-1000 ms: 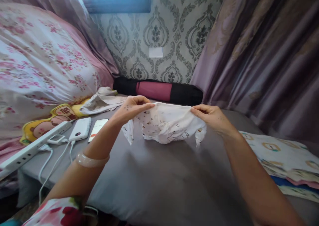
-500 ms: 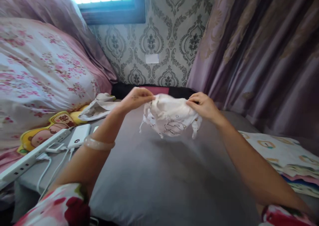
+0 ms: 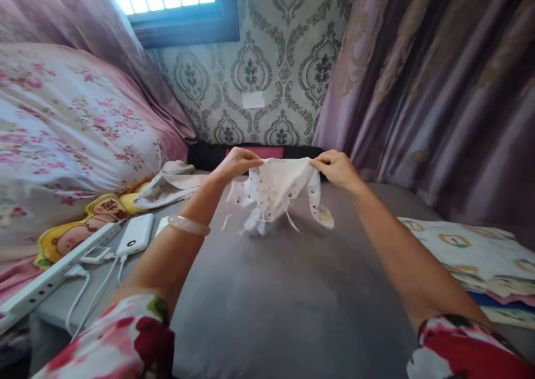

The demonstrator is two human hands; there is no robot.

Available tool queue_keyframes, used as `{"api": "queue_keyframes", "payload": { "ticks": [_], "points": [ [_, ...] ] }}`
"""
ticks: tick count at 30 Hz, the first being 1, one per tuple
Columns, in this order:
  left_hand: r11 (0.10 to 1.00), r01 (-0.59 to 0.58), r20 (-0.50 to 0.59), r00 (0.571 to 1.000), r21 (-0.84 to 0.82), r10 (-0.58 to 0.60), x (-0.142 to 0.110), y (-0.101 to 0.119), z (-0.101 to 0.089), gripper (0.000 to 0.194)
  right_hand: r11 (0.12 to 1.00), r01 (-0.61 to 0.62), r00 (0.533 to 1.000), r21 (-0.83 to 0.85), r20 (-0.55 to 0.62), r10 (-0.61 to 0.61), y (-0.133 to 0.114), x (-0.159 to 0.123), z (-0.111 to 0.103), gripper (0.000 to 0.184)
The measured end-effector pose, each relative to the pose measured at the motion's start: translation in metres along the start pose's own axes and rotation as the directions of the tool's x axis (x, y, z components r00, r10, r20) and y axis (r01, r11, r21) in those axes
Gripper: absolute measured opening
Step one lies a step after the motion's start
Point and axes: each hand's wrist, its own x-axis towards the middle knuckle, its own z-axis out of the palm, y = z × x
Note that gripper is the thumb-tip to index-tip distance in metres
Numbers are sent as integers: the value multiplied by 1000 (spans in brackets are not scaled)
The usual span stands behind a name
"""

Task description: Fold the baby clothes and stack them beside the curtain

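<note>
A small white baby top (image 3: pixel 280 184) with tiny dark prints, sleeves and tie strings is stretched by its upper edge between my two hands. My left hand (image 3: pixel 240 163) pinches its left upper corner, with a pale bangle on that wrist. At the other corner, my right hand (image 3: pixel 337 168) grips the fabric between thumb and fingers. The garment's body and sleeves hang down over the grey bed surface (image 3: pixel 292 290). Its lower part is slightly blurred.
On the left lie a white power strip (image 3: pixel 62 276) with cables, a white power bank (image 3: pixel 136 234), a yellow cartoon cushion (image 3: pixel 73 234) and a crumpled pale garment (image 3: pixel 171 186). Folded cloths (image 3: pixel 472 248) are stacked at the right. A floral quilt (image 3: pixel 75 128) bulges at the far left.
The baby top has been swung and opened out, so its upper edge is now taut and its sleeves hang apart. Both hands keep their hold.
</note>
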Motion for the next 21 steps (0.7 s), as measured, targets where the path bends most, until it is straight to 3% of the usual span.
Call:
{"api": "queue_keyframes", "payload": {
  "ticks": [6,12,15,17,21],
  "points": [
    [997,-3,-83,997,-79,-4,9,-7,9,26,989,-67,997,129,-20,70,15,0,13,36],
    [995,-23,-247,969,-97,-2,20,-22,29,18,995,-41,995,92,-83,48,17,5,23,32],
    [998,-52,-345,937,27,58,17,-25,39,14,998,-62,985,31,-158,66,7,0,26,32],
    [979,-106,-411,896,173,170,6,-25,42,15,998,-65,980,-7,-188,63,-1,-8,27,31],
    [804,-170,-430,771,570,469,-38,-14,40,20,996,28,978,-80,-205,-44,-22,-35,21,28]
  ]
}}
